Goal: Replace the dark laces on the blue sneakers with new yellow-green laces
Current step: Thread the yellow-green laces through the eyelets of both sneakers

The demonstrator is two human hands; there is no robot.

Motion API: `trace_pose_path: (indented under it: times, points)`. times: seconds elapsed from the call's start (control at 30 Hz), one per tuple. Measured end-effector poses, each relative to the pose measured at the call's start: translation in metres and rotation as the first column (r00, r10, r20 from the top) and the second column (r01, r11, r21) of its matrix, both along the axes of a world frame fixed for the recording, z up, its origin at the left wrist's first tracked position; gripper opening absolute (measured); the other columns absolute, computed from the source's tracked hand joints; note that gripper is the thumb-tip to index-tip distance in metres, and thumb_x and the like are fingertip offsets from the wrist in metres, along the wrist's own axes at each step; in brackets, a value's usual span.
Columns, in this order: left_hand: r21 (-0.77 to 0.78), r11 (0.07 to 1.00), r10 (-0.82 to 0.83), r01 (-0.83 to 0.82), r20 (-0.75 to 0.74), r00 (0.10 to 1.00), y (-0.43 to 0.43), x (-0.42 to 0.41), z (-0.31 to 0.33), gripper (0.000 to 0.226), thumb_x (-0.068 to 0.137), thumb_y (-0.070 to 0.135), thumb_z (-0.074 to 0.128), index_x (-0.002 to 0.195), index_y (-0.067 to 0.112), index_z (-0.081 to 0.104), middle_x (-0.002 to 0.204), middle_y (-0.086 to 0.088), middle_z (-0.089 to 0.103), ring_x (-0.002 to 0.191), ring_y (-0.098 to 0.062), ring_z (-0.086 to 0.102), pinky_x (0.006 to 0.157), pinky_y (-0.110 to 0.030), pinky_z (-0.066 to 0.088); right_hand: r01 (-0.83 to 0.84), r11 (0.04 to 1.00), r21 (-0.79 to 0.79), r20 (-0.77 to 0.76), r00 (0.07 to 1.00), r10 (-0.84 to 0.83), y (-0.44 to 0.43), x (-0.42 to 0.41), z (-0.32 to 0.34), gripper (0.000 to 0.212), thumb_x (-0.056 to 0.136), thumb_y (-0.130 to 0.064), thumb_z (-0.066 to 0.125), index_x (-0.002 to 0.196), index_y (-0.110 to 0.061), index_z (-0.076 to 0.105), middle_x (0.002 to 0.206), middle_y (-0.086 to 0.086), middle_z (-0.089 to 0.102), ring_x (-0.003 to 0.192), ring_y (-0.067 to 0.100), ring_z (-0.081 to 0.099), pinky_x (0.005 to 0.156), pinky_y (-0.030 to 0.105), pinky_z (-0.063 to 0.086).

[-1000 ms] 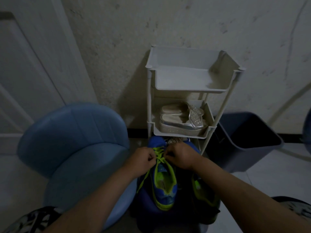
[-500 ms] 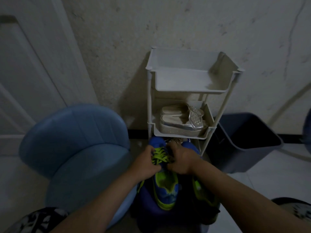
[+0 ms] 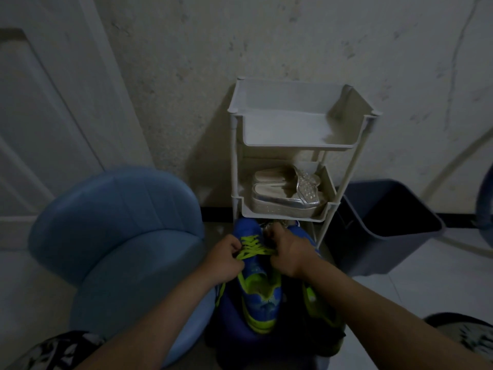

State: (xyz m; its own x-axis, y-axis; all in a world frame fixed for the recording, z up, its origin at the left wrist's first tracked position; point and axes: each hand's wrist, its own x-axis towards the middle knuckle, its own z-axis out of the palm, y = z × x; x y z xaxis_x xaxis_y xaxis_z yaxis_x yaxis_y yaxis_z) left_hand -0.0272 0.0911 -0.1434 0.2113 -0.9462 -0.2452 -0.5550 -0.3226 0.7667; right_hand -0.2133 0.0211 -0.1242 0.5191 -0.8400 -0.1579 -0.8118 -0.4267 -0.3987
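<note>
Right now I see the blue sneaker toe-away on a dark blue stool, its yellow-green lace already crisscrossing the eyelets. My left hand and right hand each have fingers curled tight on a lace end at either side. The second sneaker lies just right. Beyond stands a white rack holding silver sandals; a blue chair sits left.

bare forearms, black-and-white patterned shorts
</note>
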Motion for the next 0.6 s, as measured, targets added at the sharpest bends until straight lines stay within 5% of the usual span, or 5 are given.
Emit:
trace_pose_path:
  times: [0.1,0.17,0.3,0.4,0.6]
  points:
    - [0.001,1.000,-0.005,0.005,-0.039,0.999,0.000,0.001,0.002,0.029,0.077,0.005,0.070,0.093,0.021,0.052,0.090,-0.001,0.066,0.068,-0.008,0.058,0.060,-0.020,0.047,-0.189,0.953,-0.237,-0.029,0.982,0.187,0.006,0.003,0.003,0.029,0.072,-0.024,0.061,0.099,-0.024,0.050,0.113,0.003,0.051,0.100,0.028,0.054,0.073,0.031,0.028]
    - [-0.004,1.000,-0.010,0.010,-0.043,0.999,0.001,0.001,0.001,0.030,0.076,0.006,0.072,0.092,0.022,0.053,0.087,0.000,0.064,0.068,-0.009,0.058,0.066,-0.023,0.048,-0.330,0.873,-0.358,-0.145,0.944,0.297,0.010,0.005,0.003,0.024,0.072,-0.036,0.059,0.094,-0.027,0.059,0.110,0.003,0.051,0.099,0.027,0.053,0.074,0.033,0.027]
    - [0.001,1.000,-0.028,0.028,-0.033,0.999,0.004,-0.001,0.001,0.031,0.077,0.008,0.073,0.095,0.023,0.053,0.090,0.005,0.063,0.075,-0.011,0.060,0.071,-0.024,0.048,-0.442,0.802,-0.402,-0.350,0.884,0.311,0.014,0.007,0.001,0.057,0.061,-0.072,0.047,0.094,-0.031,0.071,0.109,0.006,0.054,0.102,0.027,0.051,0.084,0.041,0.037]
    - [0.010,1.000,-0.029,0.030,-0.057,0.998,0.004,-0.001,0.002,0.033,0.074,0.012,0.075,0.089,0.030,0.051,0.093,0.005,0.065,0.081,-0.016,0.065,0.081,-0.035,0.053,-0.462,0.792,-0.399,-0.429,0.858,0.284,0.019,0.012,0.004,0.052,0.063,-0.067,0.058,0.093,-0.028,0.074,0.110,0.008,0.057,0.102,0.029,0.055,0.083,0.042,0.041]
    - [-0.009,0.997,-0.080,0.080,-0.048,0.996,0.004,0.002,0.005,0.035,0.073,0.004,0.070,0.094,0.024,0.050,0.097,0.000,0.067,0.098,-0.022,0.066,0.089,-0.041,0.053,-0.244,0.872,-0.425,-0.058,0.968,0.242,0.015,0.011,0.009,0.022,0.070,-0.037,0.063,0.073,-0.015,0.058,0.073,0.005,0.062,0.056,0.028,0.061,0.047,0.030,0.041]
